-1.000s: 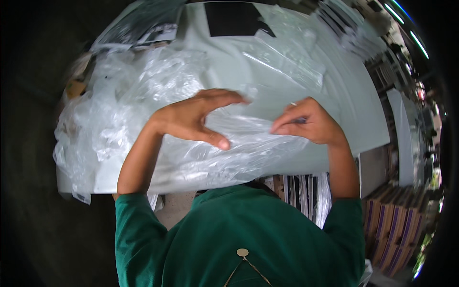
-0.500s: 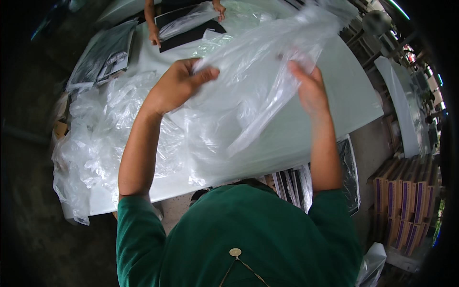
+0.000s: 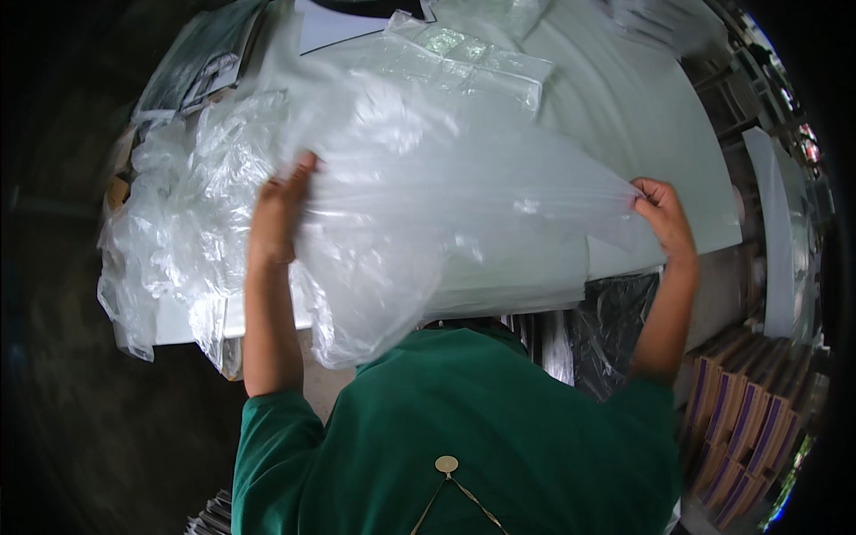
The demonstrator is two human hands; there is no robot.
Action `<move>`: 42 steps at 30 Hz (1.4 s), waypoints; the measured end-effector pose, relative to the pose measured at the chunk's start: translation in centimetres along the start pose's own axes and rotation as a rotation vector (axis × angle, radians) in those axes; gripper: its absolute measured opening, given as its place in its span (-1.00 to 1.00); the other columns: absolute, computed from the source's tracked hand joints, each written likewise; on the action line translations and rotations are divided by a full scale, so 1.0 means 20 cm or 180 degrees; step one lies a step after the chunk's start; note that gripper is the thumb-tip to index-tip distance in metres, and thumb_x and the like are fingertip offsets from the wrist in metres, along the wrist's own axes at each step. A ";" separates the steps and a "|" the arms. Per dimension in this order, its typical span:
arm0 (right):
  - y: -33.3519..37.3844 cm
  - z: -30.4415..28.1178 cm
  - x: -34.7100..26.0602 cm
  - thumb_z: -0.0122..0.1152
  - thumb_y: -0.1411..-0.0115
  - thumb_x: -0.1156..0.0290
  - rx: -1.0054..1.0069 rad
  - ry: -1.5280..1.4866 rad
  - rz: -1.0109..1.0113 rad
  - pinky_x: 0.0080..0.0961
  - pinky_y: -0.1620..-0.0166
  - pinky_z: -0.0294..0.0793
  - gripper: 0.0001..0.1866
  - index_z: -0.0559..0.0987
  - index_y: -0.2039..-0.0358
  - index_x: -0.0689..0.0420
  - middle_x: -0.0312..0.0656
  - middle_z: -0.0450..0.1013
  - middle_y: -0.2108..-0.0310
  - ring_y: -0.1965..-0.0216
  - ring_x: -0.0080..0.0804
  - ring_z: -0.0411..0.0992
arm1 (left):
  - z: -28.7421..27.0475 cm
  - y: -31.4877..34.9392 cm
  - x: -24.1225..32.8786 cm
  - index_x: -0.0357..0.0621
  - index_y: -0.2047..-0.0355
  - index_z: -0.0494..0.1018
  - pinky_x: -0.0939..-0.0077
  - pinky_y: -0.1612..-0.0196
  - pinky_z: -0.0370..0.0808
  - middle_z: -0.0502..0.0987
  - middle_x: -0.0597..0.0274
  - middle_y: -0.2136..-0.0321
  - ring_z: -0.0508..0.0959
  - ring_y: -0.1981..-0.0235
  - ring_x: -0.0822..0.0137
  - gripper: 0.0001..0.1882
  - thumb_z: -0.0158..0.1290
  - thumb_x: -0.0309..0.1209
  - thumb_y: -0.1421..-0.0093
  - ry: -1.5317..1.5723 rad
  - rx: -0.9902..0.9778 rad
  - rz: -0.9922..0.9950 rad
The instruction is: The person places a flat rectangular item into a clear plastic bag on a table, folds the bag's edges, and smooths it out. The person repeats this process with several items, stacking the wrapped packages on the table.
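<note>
Clear plastic film (image 3: pixel 481 183), long axis left-right: right hand (image 3: pixel 662 218) pinching tapered end; left hand (image 3: pixel 278 214) at wide end, grip blurred, cannot tell.

1. A broad, pale surface (image 3: pixel 655 147) fills the middle of the room, its edges bowed by the lens, with faint ripples across its upper right.
2. Along the left, the room falls into deep shadow; the dark floor (image 3: pixel 116 437) there shows little detail.
3. To the right of the surface, a strip of lighter grey floor is visible.
4. Brown cardboard boxes (image 3: pixel 744 415) with purple bands stand stacked at the lower right.
5. Above them is a tall, whitish panel (image 3: pixel 769 232), and farther up grey, rack-like furniture (image 3: pixel 736 94), too dim to make out.
6. Bright, bluish-white light (image 3: pixel 758 34) shows at the upper right; small green patches (image 3: pixel 795 477) glow at the lower right rim.
</note>
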State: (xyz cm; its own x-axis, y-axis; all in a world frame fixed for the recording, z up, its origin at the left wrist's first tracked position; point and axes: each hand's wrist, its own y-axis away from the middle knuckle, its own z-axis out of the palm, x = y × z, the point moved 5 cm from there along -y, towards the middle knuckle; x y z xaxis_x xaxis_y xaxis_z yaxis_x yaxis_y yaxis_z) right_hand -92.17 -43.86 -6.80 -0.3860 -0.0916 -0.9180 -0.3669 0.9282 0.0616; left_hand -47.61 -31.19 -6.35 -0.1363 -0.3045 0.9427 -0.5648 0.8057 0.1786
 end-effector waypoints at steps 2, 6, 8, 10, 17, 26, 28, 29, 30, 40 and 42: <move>-0.05 0.05 0.30 0.12 -0.04 0.37 0.0250 -0.0859 0.0201 -0.61 0.42 0.27 -0.73 0.49 0.28 0.26 -0.36 0.39 0.59 0.54 -0.62 0.26 | 0.12 -0.08 -0.29 -0.27 0.39 0.50 0.62 0.43 0.26 0.42 0.41 0.56 0.31 0.55 0.55 -0.61 0.05 -0.11 -0.12 0.0134 -0.0201 -0.0169; -0.32 0.25 0.65 0.22 -0.02 0.21 0.0783 0.0173 0.0018 -0.57 0.40 0.31 -0.63 0.51 0.27 0.25 -0.30 0.44 0.55 0.49 -0.55 0.36 | 0.19 -0.39 -0.73 -0.29 0.42 0.48 0.51 0.37 0.33 0.47 0.24 0.57 0.37 0.54 0.40 -0.57 0.06 -0.07 -0.09 -0.0599 -0.0059 0.0093; -0.42 0.30 0.67 0.24 0.01 0.15 0.0861 0.0832 0.0006 -0.52 0.37 0.35 -0.61 0.53 0.30 0.21 -0.22 0.47 0.52 0.46 -0.43 0.41 | 0.18 -0.47 -0.80 -0.27 0.42 0.48 0.43 0.35 0.38 0.52 0.08 0.53 0.46 0.51 0.25 -0.54 0.04 -0.03 -0.08 -0.1696 0.0168 -0.0018; -0.49 0.33 0.67 0.26 0.03 0.11 0.0817 0.1531 0.0385 -0.46 0.34 0.38 -0.61 0.54 0.32 0.17 -0.16 0.49 0.47 0.43 -0.32 0.44 | 0.19 -0.47 -0.81 -0.23 0.42 0.48 0.31 0.32 0.40 0.51 -0.02 0.50 0.50 0.44 0.10 -0.52 0.01 0.02 -0.06 -0.2278 0.0494 0.0012; -0.62 0.34 0.65 0.28 0.08 0.04 0.1070 0.1957 0.0046 -0.38 0.16 0.35 -0.50 0.49 0.18 0.07 -0.13 0.47 0.31 0.22 -0.21 0.41 | 0.17 -0.32 -0.81 -0.12 0.32 0.47 0.18 0.28 0.42 0.54 0.00 0.39 0.52 0.30 -0.01 -0.49 -0.04 0.10 -0.06 -0.2841 0.1068 -0.0169; -0.17 1.18 0.40 0.12 0.03 -0.14 -0.0009 0.2598 -0.1115 0.12 -0.21 -0.37 -0.08 0.02 -0.23 0.06 -0.10 -0.17 -0.28 -0.29 0.05 -0.33 | 0.75 -0.02 -0.63 0.08 -0.16 0.11 0.08 -0.21 -0.05 0.06 0.06 -0.19 -0.04 -0.23 -0.06 -0.26 0.01 0.07 -0.03 -0.3081 -0.0129 0.2451; -0.10 1.29 0.49 0.06 0.03 -0.21 -0.0254 0.2584 -0.0972 0.15 -0.20 -0.45 -0.07 0.02 -0.24 0.03 -0.11 -0.22 -0.29 -0.30 0.03 -0.37 | 0.85 -0.01 -0.69 0.14 -0.20 0.06 0.08 -0.24 -0.12 0.01 0.10 -0.22 -0.06 -0.25 0.02 -0.25 -0.04 0.11 -0.05 -0.3280 -0.0706 0.2430; -0.08 1.31 0.55 0.03 0.03 -0.24 -0.0205 0.2606 -0.0960 0.16 -0.20 -0.47 -0.07 0.02 -0.24 0.01 -0.12 -0.23 -0.29 -0.30 0.02 -0.38 | 0.86 -0.05 -0.73 0.15 -0.20 0.06 0.07 -0.24 -0.14 0.00 0.12 -0.22 -0.07 -0.26 0.05 -0.26 -0.05 0.11 -0.05 -0.3328 -0.0887 0.2333; -0.08 1.33 0.58 0.00 0.03 -0.27 -0.0168 0.2618 -0.0965 0.17 -0.19 -0.49 -0.07 0.02 -0.24 -0.01 -0.12 -0.24 -0.30 -0.30 0.00 -0.39 | 0.85 -0.10 -0.79 0.16 -0.20 0.06 0.07 -0.24 -0.15 -0.01 0.15 -0.23 -0.07 -0.26 0.09 -0.26 -0.06 0.11 -0.06 -0.3385 -0.1054 0.2221; -0.09 1.35 0.54 -0.08 0.07 -0.36 -0.0217 0.2717 -0.0844 0.16 -0.19 -0.56 -0.04 0.04 -0.24 -0.03 -0.12 -0.23 -0.30 -0.30 -0.02 -0.41 | 0.50 -0.38 -0.86 0.03 -0.19 0.09 -0.03 -0.24 -0.27 0.00 -0.01 -0.21 -0.14 -0.26 -0.02 -0.31 -0.24 0.14 -0.15 -0.3657 0.0194 0.1639; -0.08 1.34 0.55 -0.07 0.06 -0.35 -0.0136 0.2740 -0.0889 0.15 -0.20 -0.52 -0.07 0.07 -0.23 -0.05 -0.12 -0.18 -0.29 -0.30 -0.02 -0.36 | 0.68 -0.03 -0.78 0.14 -0.20 0.06 -0.15 -0.20 -0.29 -0.08 0.02 -0.24 -0.20 -0.28 -0.01 -0.28 -0.22 0.20 -0.11 -0.3663 -0.0295 0.1592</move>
State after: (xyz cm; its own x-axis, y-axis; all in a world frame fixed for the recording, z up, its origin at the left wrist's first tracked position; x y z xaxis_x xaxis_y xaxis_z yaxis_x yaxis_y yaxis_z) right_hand -73.08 -36.74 -27.49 -0.7713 -0.5654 -0.2921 -0.5666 0.8191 -0.0893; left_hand -56.21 -33.82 -25.04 -0.9742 -0.1845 0.1298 -0.1938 0.9790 -0.0635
